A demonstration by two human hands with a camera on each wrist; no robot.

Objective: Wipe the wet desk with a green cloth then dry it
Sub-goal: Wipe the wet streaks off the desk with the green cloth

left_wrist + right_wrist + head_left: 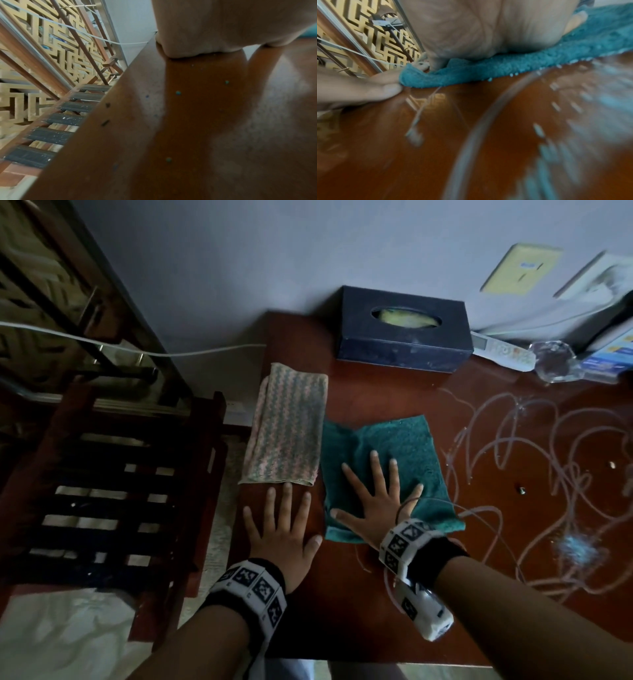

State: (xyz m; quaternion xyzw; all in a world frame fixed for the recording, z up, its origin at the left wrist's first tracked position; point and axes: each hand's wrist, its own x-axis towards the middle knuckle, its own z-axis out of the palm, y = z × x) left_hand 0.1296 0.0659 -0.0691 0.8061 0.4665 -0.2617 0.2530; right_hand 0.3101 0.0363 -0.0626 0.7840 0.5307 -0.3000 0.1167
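A green cloth (404, 446) lies spread on the brown wooden desk (376, 604). My right hand (373, 498) presses flat on it with fingers spread; in the right wrist view the palm (488, 29) bears on the cloth (513, 65). My left hand (284, 525) rests flat on the bare desk left of the cloth, below a folded pink-and-green striped cloth (287, 429). Wet looping streaks (534, 460) cover the desk's right half. In the left wrist view the palm (214, 27) sits on the desk (154, 135), with small green lint specks.
A dark blue tissue box (404, 328) stands at the back by the wall. A remote (500, 350), a clear plastic bottle (555, 361) and boxes sit at back right. A dark slatted wooden chair (113, 491) stands left of the desk edge.
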